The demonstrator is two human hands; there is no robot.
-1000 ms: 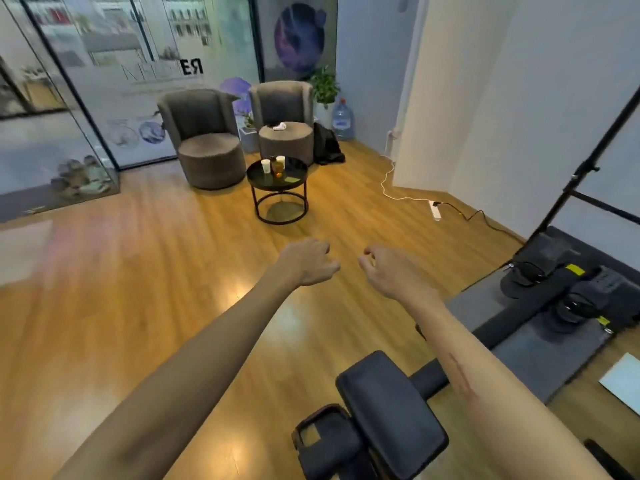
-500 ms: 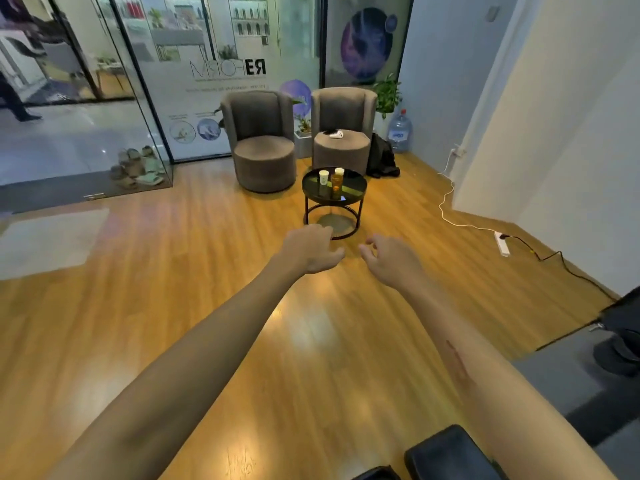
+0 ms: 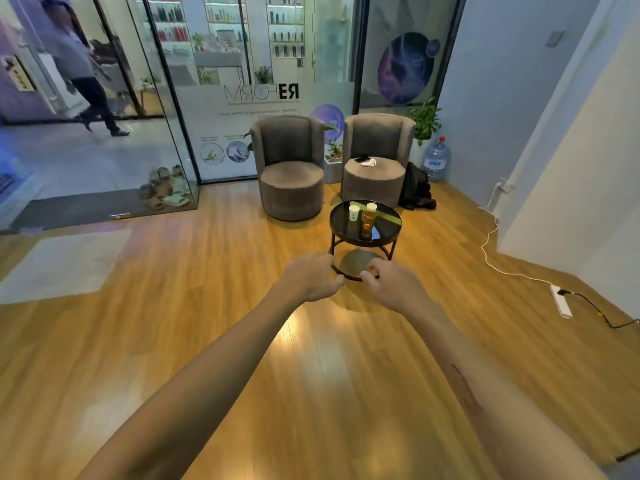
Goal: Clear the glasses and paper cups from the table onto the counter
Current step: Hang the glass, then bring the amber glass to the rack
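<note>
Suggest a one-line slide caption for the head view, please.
Both empty hands, left hand and right hand, outstretched toward round table bearing paper cups and glass.

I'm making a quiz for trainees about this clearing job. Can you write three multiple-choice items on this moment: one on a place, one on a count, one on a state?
1. Where do the cups stand?
A. on the round black table
B. on the right armchair
C. on the floor

2. How many white paper cups show on the table?
A. none
B. two
C. five

3. What do the hands hold?
A. a glass each
B. one paper cup
C. nothing

Answers:
1. A: the paper cups and the glass of amber drink stand on the table before the armchairs.
2. B: two white cups show, one left and one behind the glass.
3. C: the left hand and right hand hang loosely curled above the floor, short of the table, holding nothing.
</note>
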